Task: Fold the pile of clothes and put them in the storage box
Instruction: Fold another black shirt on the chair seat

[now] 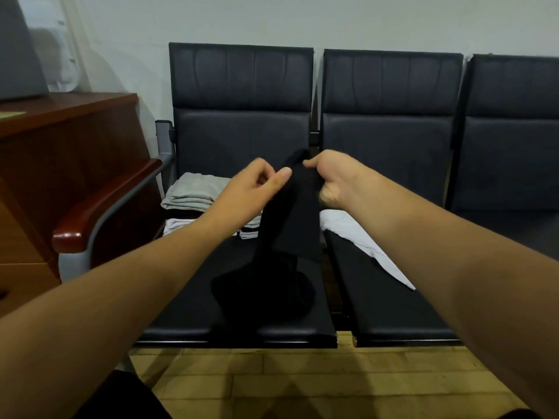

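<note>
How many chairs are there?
3 chairs in a row against the wall: the left chair with clothes on its seat, the middle chair, and the right chair, cut off by the picture's edge. More may be hidden.

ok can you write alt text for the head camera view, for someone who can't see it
Two bare hands, left hand and right hand, hold up a black garment over a row of dark padded seats. Its lower end is bunched on the seat. Folded grey clothes sit behind, and a white garment lies unfolded to the right.
</note>
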{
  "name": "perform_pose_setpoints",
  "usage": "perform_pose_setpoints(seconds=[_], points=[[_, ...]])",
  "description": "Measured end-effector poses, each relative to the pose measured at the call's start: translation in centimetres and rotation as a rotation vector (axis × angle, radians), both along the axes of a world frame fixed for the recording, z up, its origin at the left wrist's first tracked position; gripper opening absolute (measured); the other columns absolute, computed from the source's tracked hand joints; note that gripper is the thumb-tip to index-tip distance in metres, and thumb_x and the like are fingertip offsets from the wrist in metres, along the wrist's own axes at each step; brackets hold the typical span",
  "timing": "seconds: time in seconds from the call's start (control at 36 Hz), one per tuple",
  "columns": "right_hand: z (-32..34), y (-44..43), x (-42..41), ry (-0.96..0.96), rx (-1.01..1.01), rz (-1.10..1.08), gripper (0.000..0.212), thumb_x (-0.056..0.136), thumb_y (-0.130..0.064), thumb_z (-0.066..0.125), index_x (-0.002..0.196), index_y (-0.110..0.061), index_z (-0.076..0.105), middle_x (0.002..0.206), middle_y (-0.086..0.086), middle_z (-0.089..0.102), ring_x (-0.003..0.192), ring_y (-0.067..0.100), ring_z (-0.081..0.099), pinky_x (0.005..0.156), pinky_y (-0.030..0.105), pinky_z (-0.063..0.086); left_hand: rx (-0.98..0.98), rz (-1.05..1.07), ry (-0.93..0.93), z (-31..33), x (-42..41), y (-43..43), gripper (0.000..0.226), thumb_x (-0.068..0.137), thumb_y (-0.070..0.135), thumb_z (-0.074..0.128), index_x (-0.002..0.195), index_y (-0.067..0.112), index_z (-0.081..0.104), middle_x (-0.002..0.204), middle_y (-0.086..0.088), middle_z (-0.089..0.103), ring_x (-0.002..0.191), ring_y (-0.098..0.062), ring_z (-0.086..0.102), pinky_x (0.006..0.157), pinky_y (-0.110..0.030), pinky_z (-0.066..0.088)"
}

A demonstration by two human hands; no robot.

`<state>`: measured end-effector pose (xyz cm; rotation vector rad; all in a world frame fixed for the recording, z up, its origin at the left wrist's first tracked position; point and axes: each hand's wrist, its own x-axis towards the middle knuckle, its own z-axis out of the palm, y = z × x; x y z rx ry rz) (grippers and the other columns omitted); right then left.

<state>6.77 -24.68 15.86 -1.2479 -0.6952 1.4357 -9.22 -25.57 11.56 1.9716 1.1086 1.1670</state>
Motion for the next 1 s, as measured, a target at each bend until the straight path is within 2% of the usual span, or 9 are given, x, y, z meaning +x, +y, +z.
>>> perform_pose_setpoints(seconds=[0.11,0.19,0.25,0.33,0.56,0.67,0.75,0.89,1.0], points=[[0.1,0.7,0.0,0.279,0.056,-0.188,0.033,0.100,0.006,0.027,0.081,-0.008,0.050,0.070,0.007,0.049,0.034,0.017,0.049,0.031,0.017,0.040,-0.162,-0.264,0.219,-0.7,-0.1,-2.1,0.062,0.067,0.067,0.073,0.111,0.032,0.047,0.099,0.016,0.061,0.088,0.005,0.059,0.080,-0.017,0.049],[0.0,0.3,0.0,0.421,0.063,-0.215,0.030,0.099,0.009,0.027,0.085,-0.002,0.051,0.075,0.012,0.052,0.043,0.020,0.052,0.031,0.017,0.039,-0.060,-0.119,0.313,-2.1,0.0,-1.2,0.039,0.082,0.042,0.074,0.113,0.025,0.057,0.105,0.012,0.068,0.097,-0.003,0.065,0.088,-0.031,0.054],[-0.4,0.5,0.1,0.378,0.032,-0.214,0.024,0.099,0.008,0.030,0.100,-0.001,0.053,0.082,0.015,0.055,0.059,0.021,0.054,0.033,0.019,0.043,-0.071,-0.064,0.213,-2.2,-0.3,-0.6,0.012,0.093,0.026,0.064,0.100,0.017,0.067,0.095,0.002,0.073,0.090,-0.013,0.069,0.088,-0.041,0.055],[-0.6,0.5,0.9,0.307,0.048,-0.214,0.027,0.099,0.007,0.036,0.117,-0.001,0.054,0.094,0.019,0.060,0.073,0.028,0.061,0.040,0.030,0.053,-0.103,-0.038,0.125,-0.9,-0.7,-0.5,0.019,0.098,0.016,0.056,0.085,0.021,0.067,0.080,0.001,0.070,0.075,-0.008,0.065,0.077,-0.031,0.052],[-0.3,-2.0,0.2,-0.488,0.461,0.343,0.059,0.075,-0.056,0.081,0.126,-0.037,0.062,0.118,-0.004,0.068,0.112,0.019,0.064,0.091,0.038,0.051,-0.336,-0.234,-0.320,5.0,-0.2,-1.8,0.024,0.102,0.010,0.043,0.112,0.006,0.064,0.092,-0.008,0.071,0.086,-0.017,0.069,0.080,-0.028,0.057],[0.4,-2.8,-0.7,-0.698,0.680,0.282,0.038,0.085,-0.023,0.081,0.120,-0.015,0.068,0.107,0.002,0.075,0.102,0.015,0.072,0.095,0.037,0.057,-0.315,-0.224,-0.229,7.2,-0.4,-1.7,0.025,0.101,0.022,0.050,0.108,0.007,0.068,0.089,-0.006,0.072,0.077,-0.013,0.070,0.070,-0.023,0.058],[1.0,-2.4,-0.3,-0.877,0.694,0.200,0.009,0.090,-0.024,0.075,0.089,-0.016,0.071,0.078,-0.005,0.071,0.074,0.007,0.068,0.073,0.028,0.055,-0.214,-0.196,-0.076,8.0,-1.2,-1.4,0.031,0.091,0.031,0.064,0.110,0.006,0.066,0.092,-0.008,0.069,0.083,-0.015,0.068,0.072,-0.023,0.057],[0.9,-2.0,-1.0,-0.833,0.696,0.147,0.020,0.099,-0.027,0.060,0.082,-0.019,0.066,0.076,0.002,0.065,0.074,0.019,0.061,0.071,0.036,0.049,-0.156,-0.109,0.240,7.8,-2.9,-1.3,0.032,0.080,0.019,0.077,0.109,0.009,0.066,0.098,-0.005,0.073,0.084,-0.009,0.070,0.067,-0.018,0.056],[0.8,-1.4,-1.1,-0.553,0.584,0.093,0.022,0.099,-0.029,0.059,0.100,-0.014,0.074,0.101,0.011,0.076,0.101,0.030,0.071,0.097,0.051,0.055,-0.496,-0.278,-0.244,6.3,-3.5,-2.4,0.018,0.095,0.003,0.055,0.110,0.006,0.064,0.096,-0.004,0.075,0.092,-0.012,0.072,0.070,-0.023,0.059]])
